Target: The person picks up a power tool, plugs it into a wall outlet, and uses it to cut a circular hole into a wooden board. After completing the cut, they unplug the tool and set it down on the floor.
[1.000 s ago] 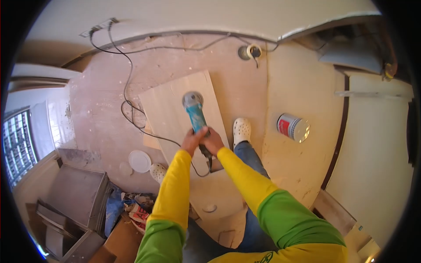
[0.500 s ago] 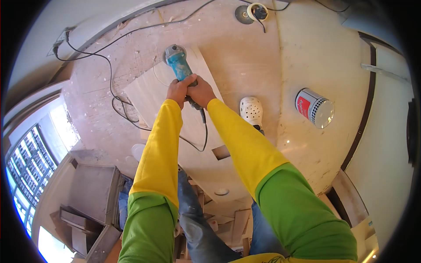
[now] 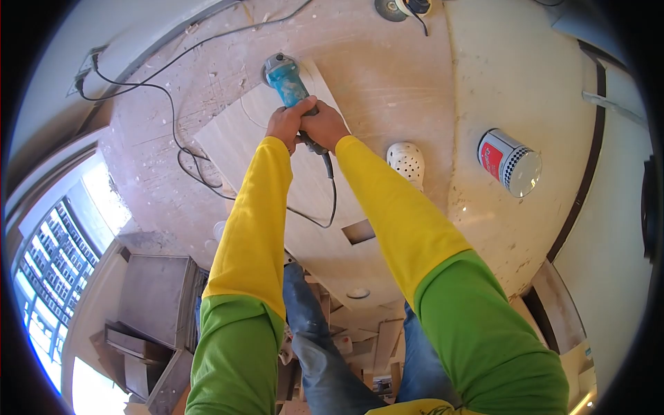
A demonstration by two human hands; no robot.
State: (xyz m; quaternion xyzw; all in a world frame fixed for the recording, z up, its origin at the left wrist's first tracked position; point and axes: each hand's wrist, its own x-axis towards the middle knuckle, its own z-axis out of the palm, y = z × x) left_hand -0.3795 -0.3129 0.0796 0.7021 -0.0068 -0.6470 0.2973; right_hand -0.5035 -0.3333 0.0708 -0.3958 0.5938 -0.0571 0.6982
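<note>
Both my hands are wrapped round the body of a teal angle grinder [image 3: 288, 81]. My left hand [image 3: 283, 126] grips it from the left side, and my right hand [image 3: 324, 124] closes over it from the right, the two meeting at the handle. The grinder's head lies at the far end of a pale wooden panel [image 3: 263, 180], close over its edge. From the rear of the tool a black cord [image 3: 335, 197] loops down across the panel. A rectangular cutout [image 3: 359, 232] and a round hole [image 3: 358, 293] show in the panel nearer my legs.
A white clog [image 3: 406, 163] is beside the panel's right edge. Farther right lies a paint can [image 3: 510, 163] with a red label. Cables run to a wall socket [image 3: 86, 72] at the left. A tape roll [image 3: 415, 8] is at the top; wooden boxes [image 3: 153, 294] stand lower left.
The grinder and both hands sit slightly higher in view. The paint can and clog have shifted right and up as the camera moved. My grip stays the same.
</note>
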